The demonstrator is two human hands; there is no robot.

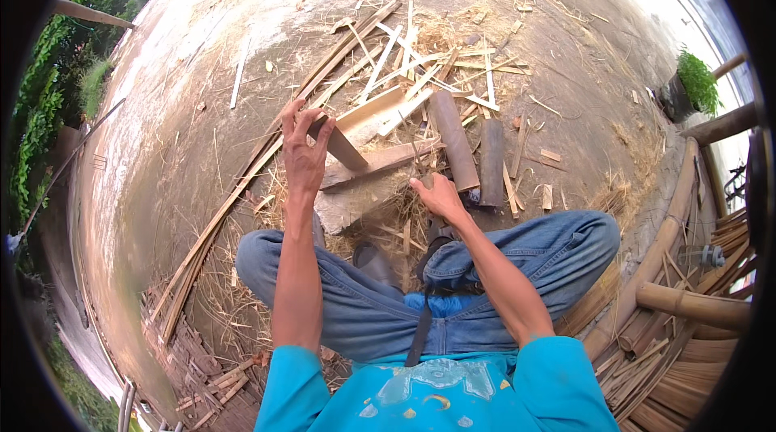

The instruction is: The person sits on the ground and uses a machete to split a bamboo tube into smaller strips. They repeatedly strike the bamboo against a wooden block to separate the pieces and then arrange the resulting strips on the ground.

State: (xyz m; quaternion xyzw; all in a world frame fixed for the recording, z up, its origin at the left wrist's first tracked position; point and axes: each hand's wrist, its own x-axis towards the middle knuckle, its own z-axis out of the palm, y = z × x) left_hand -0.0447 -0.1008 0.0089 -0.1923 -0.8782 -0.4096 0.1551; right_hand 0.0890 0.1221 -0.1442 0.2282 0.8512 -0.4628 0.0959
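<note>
My left hand grips the upper end of a brown bamboo piece between thumb and fingers. The piece leans, its lower end meeting a rough wooden block on the ground before me. To the right, my right hand is closed around the handle of what looks like a knife, its narrow dark blade pointing away from me beside the block's right end. Just beyond the block lies a pale split bamboo half. Two brown bamboo sections rest to the right of the blade.
Pale bamboo strips lie heaped past the block. Long bamboo slats run along my left. A greyish block sits near my feet. At the right are a bamboo pole frame, a clear plastic bottle and a potted plant.
</note>
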